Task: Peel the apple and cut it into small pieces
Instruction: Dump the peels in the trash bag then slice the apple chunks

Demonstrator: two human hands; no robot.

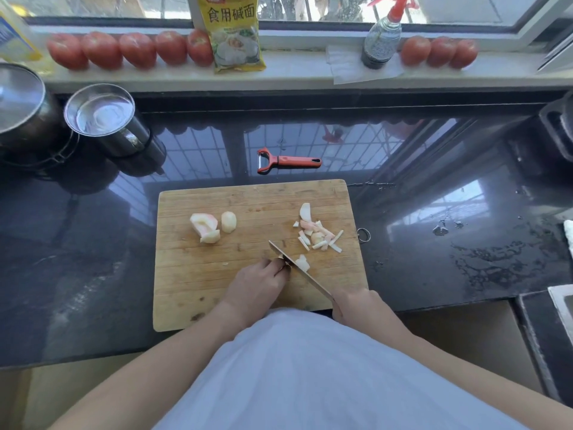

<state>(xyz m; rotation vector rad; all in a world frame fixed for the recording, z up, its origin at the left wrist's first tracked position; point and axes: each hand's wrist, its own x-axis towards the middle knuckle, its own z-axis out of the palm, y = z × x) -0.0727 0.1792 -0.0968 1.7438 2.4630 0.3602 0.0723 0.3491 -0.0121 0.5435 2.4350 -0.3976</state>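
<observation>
A wooden cutting board [217,274] lies on the dark counter. Peeled apple chunks [206,226] sit at its left, and a pile of small cut apple pieces [319,234] at its right. My right hand [359,305] grips the handle of a knife [305,276], whose blade slants across the board. The blade stands against a small apple piece [302,262]. My left hand [257,288] lies with curled fingers on the blade's left side, holding the piece being cut; most of that piece is hidden.
A red peeler [286,162] lies on the counter behind the board. A steel mug [105,114] and a lidded pot [21,103] stand at back left. Tomatoes [136,51], a yellow packet [234,32] and a spray bottle [383,38] line the windowsill.
</observation>
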